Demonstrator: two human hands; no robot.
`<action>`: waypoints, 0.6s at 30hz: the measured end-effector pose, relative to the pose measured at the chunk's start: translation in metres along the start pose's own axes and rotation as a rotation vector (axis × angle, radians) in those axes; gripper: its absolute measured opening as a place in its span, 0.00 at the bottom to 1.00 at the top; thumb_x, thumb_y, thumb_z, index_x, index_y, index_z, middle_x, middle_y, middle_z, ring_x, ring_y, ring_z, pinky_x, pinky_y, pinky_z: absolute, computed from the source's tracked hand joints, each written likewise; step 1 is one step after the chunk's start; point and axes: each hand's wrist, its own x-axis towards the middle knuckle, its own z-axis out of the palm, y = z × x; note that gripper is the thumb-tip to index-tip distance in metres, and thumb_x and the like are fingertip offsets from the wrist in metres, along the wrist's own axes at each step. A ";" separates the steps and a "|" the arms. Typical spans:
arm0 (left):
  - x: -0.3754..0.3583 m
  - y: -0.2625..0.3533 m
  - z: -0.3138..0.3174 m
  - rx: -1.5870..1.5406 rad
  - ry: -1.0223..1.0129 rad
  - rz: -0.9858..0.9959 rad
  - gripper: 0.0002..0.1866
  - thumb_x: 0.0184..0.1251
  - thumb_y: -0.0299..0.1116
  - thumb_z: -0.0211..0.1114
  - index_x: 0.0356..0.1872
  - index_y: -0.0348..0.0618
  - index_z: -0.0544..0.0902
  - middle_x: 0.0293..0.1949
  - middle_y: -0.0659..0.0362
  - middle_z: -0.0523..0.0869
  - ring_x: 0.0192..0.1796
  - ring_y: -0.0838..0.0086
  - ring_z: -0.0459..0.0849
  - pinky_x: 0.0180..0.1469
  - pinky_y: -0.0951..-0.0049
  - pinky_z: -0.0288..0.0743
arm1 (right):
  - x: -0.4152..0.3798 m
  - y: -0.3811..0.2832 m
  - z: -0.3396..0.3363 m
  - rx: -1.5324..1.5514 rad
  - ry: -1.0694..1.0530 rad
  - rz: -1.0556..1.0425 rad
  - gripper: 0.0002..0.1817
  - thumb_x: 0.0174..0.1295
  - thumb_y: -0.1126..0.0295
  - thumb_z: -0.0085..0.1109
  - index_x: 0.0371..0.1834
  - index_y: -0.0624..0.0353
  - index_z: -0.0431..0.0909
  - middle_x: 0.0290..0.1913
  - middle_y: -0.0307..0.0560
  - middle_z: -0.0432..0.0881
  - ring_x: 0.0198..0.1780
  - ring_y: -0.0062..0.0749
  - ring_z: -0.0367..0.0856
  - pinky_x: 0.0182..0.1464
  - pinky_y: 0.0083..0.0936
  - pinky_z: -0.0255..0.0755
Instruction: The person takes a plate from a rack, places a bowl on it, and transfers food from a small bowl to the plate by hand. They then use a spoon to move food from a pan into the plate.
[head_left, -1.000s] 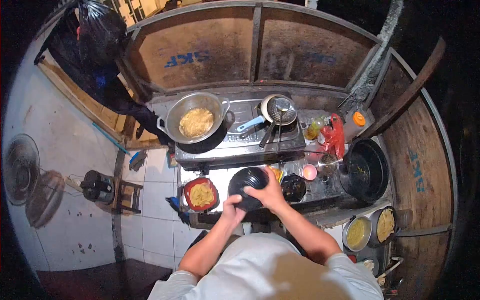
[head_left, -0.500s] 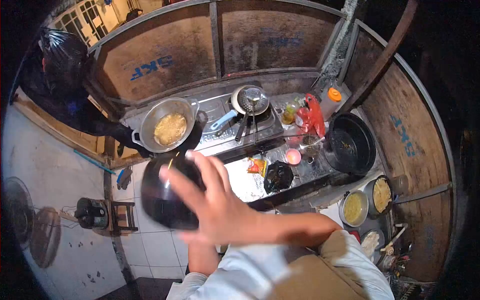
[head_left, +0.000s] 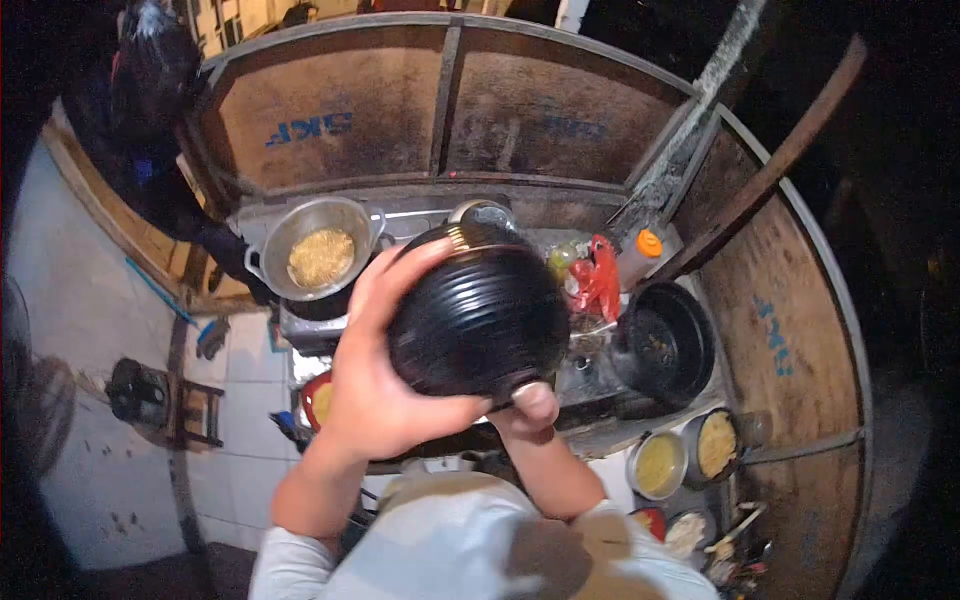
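Both of your hands are up in front of your chest, and between them sits a black ribbed vessel (head_left: 478, 325), held well above the worktop. Your left hand (head_left: 375, 375) is spread wide around its left side, the fingers reaching up over the far left shoulder near a gold-coloured band and the thumb lying along the near lower edge, so the vessel rests in the curve of that grip. Your right hand (head_left: 527, 418) is below the vessel's near right edge, its thumb against that edge; the other fingers are hidden behind the black surface, and you cannot tell from here how they are set. Beyond your left hand, a two-handled pot (head_left: 342, 212) of frying food (head_left: 322, 258) stands on the stove (head_left: 305, 332), and a red dish (head_left: 318, 380) shows partly behind your left wrist. To the right of the vessel, well apart from your hands, are a red plastic bag (head_left: 600, 282), an orange-lidded container (head_left: 640, 260) and a large black basin (head_left: 692, 340)
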 end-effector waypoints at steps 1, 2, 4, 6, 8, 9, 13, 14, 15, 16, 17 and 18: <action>0.016 -0.003 0.015 0.243 -0.074 0.018 0.54 0.22 0.34 0.79 0.66 0.40 0.72 0.60 0.49 0.78 0.67 0.55 0.71 0.70 0.59 0.62 | 0.005 0.005 -0.008 0.012 0.001 -0.075 0.61 0.40 0.46 0.73 0.76 0.60 0.49 0.70 0.55 0.64 0.70 0.48 0.66 0.72 0.45 0.63; 0.026 -0.008 0.033 0.286 -0.088 -0.104 0.50 0.23 0.35 0.78 0.64 0.47 0.75 0.61 0.48 0.77 0.67 0.53 0.69 0.71 0.58 0.60 | 0.009 0.008 -0.010 0.113 0.074 -0.119 0.58 0.43 0.46 0.71 0.75 0.61 0.53 0.69 0.55 0.65 0.69 0.47 0.67 0.71 0.45 0.64; 0.041 -0.045 0.067 0.430 -0.038 -0.379 0.48 0.25 0.35 0.76 0.64 0.53 0.76 0.62 0.44 0.75 0.64 0.51 0.72 0.68 0.60 0.67 | 0.014 0.026 -0.056 0.167 0.287 0.079 0.51 0.49 0.39 0.61 0.74 0.56 0.58 0.71 0.55 0.64 0.69 0.46 0.68 0.71 0.44 0.64; 0.036 -0.084 0.075 0.312 -0.117 -0.608 0.50 0.24 0.35 0.77 0.64 0.56 0.76 0.58 0.42 0.73 0.62 0.49 0.74 0.65 0.60 0.70 | 0.004 0.052 -0.101 0.139 0.386 0.178 0.44 0.52 0.41 0.58 0.68 0.58 0.65 0.66 0.53 0.71 0.66 0.45 0.72 0.68 0.44 0.66; 0.001 -0.103 0.081 0.340 -0.128 -0.593 0.51 0.22 0.33 0.78 0.64 0.57 0.76 0.56 0.42 0.73 0.57 0.50 0.77 0.60 0.60 0.75 | -0.023 0.056 -0.087 0.204 0.385 0.119 0.38 0.53 0.43 0.58 0.61 0.59 0.72 0.59 0.50 0.76 0.60 0.43 0.76 0.61 0.44 0.72; -0.015 -0.109 0.084 0.339 -0.114 -0.694 0.51 0.21 0.37 0.78 0.64 0.61 0.76 0.58 0.40 0.71 0.59 0.46 0.76 0.63 0.57 0.72 | -0.036 0.063 -0.094 0.213 0.403 0.192 0.36 0.54 0.44 0.58 0.60 0.59 0.72 0.58 0.49 0.77 0.59 0.42 0.77 0.60 0.43 0.73; -0.087 -0.166 0.079 -0.206 -0.020 -1.205 0.50 0.26 0.33 0.77 0.65 0.44 0.73 0.56 0.44 0.79 0.56 0.60 0.80 0.59 0.66 0.74 | -0.096 0.110 -0.151 0.261 0.586 0.595 0.33 0.59 0.53 0.54 0.66 0.60 0.68 0.59 0.51 0.78 0.59 0.40 0.78 0.65 0.40 0.71; -0.122 -0.182 0.079 -0.263 0.034 -1.244 0.50 0.27 0.29 0.76 0.66 0.37 0.71 0.53 0.48 0.83 0.53 0.65 0.82 0.57 0.67 0.75 | -0.113 0.103 -0.142 0.250 0.525 0.636 0.32 0.60 0.53 0.54 0.65 0.61 0.69 0.58 0.50 0.78 0.58 0.41 0.79 0.65 0.40 0.71; -0.143 -0.176 0.074 -0.372 0.070 -1.249 0.52 0.28 0.25 0.75 0.68 0.38 0.68 0.54 0.48 0.81 0.53 0.63 0.81 0.57 0.67 0.75 | -0.127 0.107 -0.145 0.168 0.494 0.663 0.32 0.60 0.53 0.54 0.65 0.61 0.69 0.58 0.50 0.78 0.58 0.41 0.79 0.65 0.40 0.71; -0.154 -0.169 0.072 -0.503 0.180 -1.326 0.53 0.29 0.25 0.76 0.69 0.40 0.65 0.52 0.48 0.80 0.52 0.60 0.82 0.55 0.65 0.78 | -0.143 0.115 -0.153 0.091 0.475 0.689 0.32 0.61 0.52 0.54 0.65 0.60 0.69 0.58 0.50 0.78 0.58 0.42 0.79 0.65 0.40 0.71; -0.169 -0.178 0.073 -0.612 0.262 -1.405 0.51 0.34 0.22 0.73 0.70 0.44 0.64 0.52 0.47 0.78 0.53 0.56 0.81 0.53 0.62 0.80 | -0.154 0.131 -0.175 0.117 0.499 0.891 0.32 0.62 0.50 0.55 0.66 0.57 0.68 0.59 0.51 0.77 0.58 0.43 0.78 0.62 0.43 0.73; -0.185 -0.189 0.069 -0.703 0.209 -1.482 0.50 0.36 0.22 0.71 0.70 0.44 0.63 0.52 0.46 0.78 0.53 0.56 0.81 0.51 0.60 0.81 | -0.144 0.122 -0.169 0.081 0.585 1.153 0.32 0.62 0.49 0.57 0.65 0.55 0.69 0.58 0.52 0.78 0.57 0.43 0.79 0.57 0.47 0.76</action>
